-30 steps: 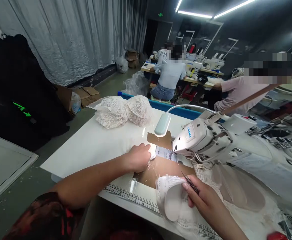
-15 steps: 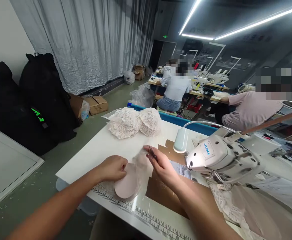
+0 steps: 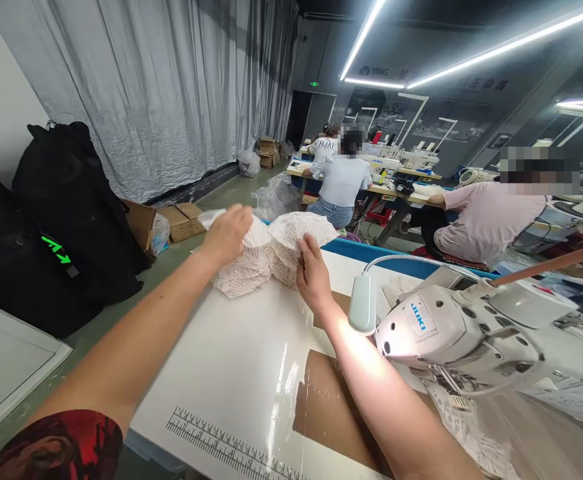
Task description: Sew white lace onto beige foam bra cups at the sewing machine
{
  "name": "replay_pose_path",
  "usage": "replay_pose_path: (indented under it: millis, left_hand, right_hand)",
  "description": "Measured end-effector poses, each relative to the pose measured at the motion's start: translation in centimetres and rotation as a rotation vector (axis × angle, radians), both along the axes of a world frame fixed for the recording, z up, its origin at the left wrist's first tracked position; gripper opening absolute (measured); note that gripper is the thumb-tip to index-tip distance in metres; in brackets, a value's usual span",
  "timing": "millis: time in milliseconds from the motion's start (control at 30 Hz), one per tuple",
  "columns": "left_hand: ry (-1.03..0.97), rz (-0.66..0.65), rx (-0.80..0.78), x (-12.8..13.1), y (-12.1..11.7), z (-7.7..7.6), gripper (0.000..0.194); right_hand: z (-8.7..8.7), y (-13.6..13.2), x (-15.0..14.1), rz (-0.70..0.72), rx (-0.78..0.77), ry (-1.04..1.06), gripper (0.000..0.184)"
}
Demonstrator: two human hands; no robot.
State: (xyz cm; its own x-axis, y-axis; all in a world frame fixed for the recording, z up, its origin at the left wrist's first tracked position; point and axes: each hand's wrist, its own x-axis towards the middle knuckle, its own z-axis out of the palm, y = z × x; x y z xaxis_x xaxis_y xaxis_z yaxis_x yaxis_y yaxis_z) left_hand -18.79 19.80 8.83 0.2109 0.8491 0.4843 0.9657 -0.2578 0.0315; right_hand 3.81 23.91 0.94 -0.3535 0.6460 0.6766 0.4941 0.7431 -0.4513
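White lace bra cups [image 3: 244, 272] lie in a pile at the far end of the white table [image 3: 231, 360]. A paler lace layer [image 3: 298, 230] covers the top of the pile. From the left, my left hand [image 3: 228, 235] reaches over and pinches the upper edge of the lace, fingers bent down. My right hand [image 3: 314, 272] grips the right side of the same lace, thumb and fingers closed around its edge. Whether a small tool sits in my right palm is hidden.
At the right stands a white JUKI sewing machine [image 3: 421, 327] with a lamp [image 3: 362, 303] beside my right forearm. Brown board [image 3: 321, 400] and a printed ruler scale [image 3: 211, 440] mark the near tabletop. Co-workers [image 3: 341, 180] sit at machines beyond; black bags [image 3: 81, 227] stand left.
Both hands have moved forward from the near table to the lace pile. The beige cup my left hand held is no longer visible there. The dark tool in my right hand is out of sight.
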Motion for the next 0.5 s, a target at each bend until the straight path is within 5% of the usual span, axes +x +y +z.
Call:
replay_pose_path:
  millis: [167,300,500]
  left_hand:
    - [-0.048,-0.044,-0.135,-0.5,1.0,-5.1,0.055]
    - [-0.145,-0.112,-0.2,-1.5,0.4,-4.9,0.073]
    - [-0.134,-0.064,-0.177,-1.3,-3.2,-4.6,0.064]
  right_hand:
    - [-3.4,-0.1,1.4,-0.032,-0.161,-0.021,0.045]
    - [-3.1,-2.7,3.1,0.004,-0.127,-0.044,0.046]
    - [-1.3,-11.7,9.1,0.135,-0.225,-0.377,0.043]
